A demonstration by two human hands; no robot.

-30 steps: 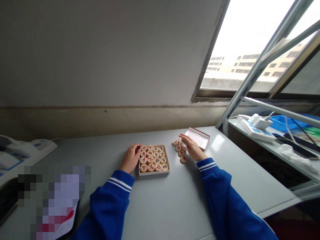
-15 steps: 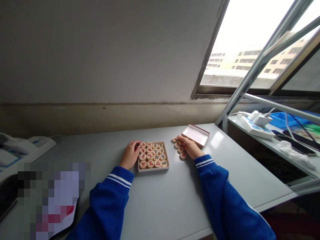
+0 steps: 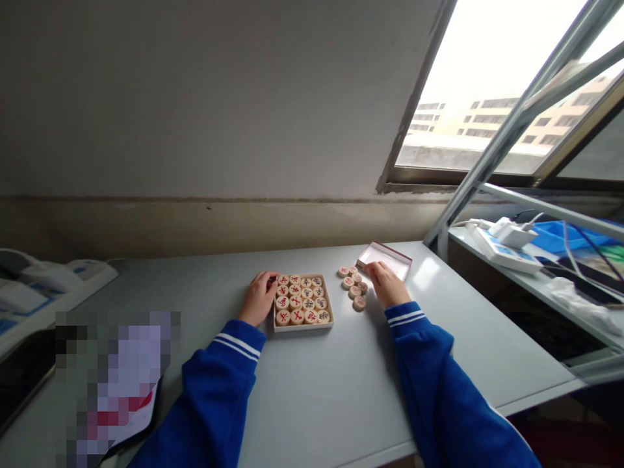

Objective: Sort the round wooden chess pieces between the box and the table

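Observation:
A shallow white box [image 3: 303, 328] holds rows of round wooden Chinese chess pieces [image 3: 295, 301] with red or black characters. My left hand [image 3: 258, 299] is at its far left corner, fingers curled against the edge; a small dark spot shows by the fingertips. To the right of the box, several loose chess pieces [image 3: 355, 292] lie face up in a cluster. My right hand [image 3: 387, 283] is just right of them, over the near left side of the upturned box lid [image 3: 390, 257]. Its fingers are pressed together, and what they hold, if anything, is hidden.
The grey table [image 3: 312, 390] meets the wall at the back. A power strip [image 3: 63, 286] stands at the far left, near a blurred-out object [image 3: 129, 370]. A metal frame [image 3: 468, 188] rises at the right, beside a shelf with chargers [image 3: 511, 234] and a blue tray [image 3: 560, 235].
My right hand has drawn back to the right off the loose pieces, uncovering more of them. My left hand stays at the box, and the view has shifted slightly.

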